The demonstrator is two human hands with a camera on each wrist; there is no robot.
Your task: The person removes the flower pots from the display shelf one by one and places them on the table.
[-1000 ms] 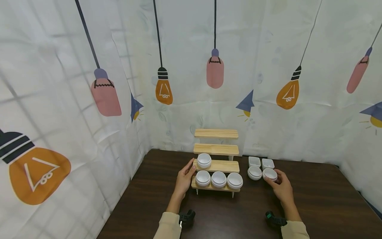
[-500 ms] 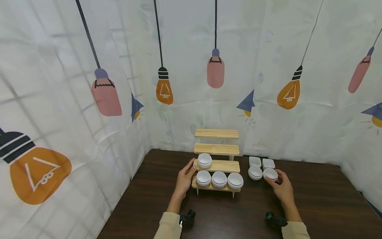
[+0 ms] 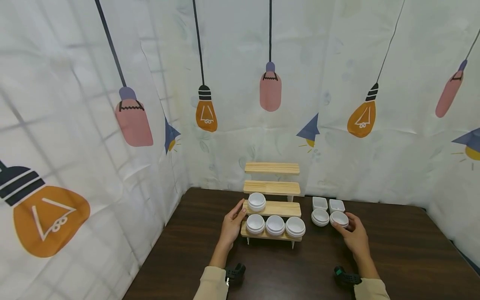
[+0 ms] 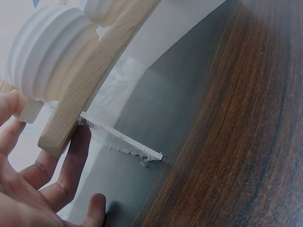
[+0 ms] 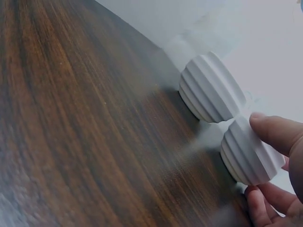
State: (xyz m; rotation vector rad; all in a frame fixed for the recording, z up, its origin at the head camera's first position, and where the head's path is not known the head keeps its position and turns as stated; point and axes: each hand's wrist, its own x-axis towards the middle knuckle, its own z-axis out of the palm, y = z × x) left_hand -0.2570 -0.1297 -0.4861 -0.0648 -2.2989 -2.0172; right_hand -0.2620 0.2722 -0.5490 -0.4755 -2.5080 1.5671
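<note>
A stepped wooden display stand point(image 3: 277, 208) with several tiers is on the dark table. My left hand point(image 3: 230, 225) holds its left end. In the left wrist view, fingers point(image 4: 75, 161) reach around the plank ends beside a ribbed white pot point(image 4: 54, 52). Three round white pots point(image 3: 275, 225) line the lowest tier; another point(image 3: 256, 201) sits at the left of the tier above. To the right, my right hand point(image 3: 354, 237) pinches a round white pot point(image 3: 339, 218) between thumb and fingers. A second round pot point(image 3: 320, 217) stands beside it.
Two square white dishes point(image 3: 320, 203) stand behind the right-hand round pots. The brown wooden table point(image 3: 292, 275) runs back to a white curtain point(image 3: 232, 146) printed with lamps. A clear leg point(image 4: 125, 135) supports the stand's front plank.
</note>
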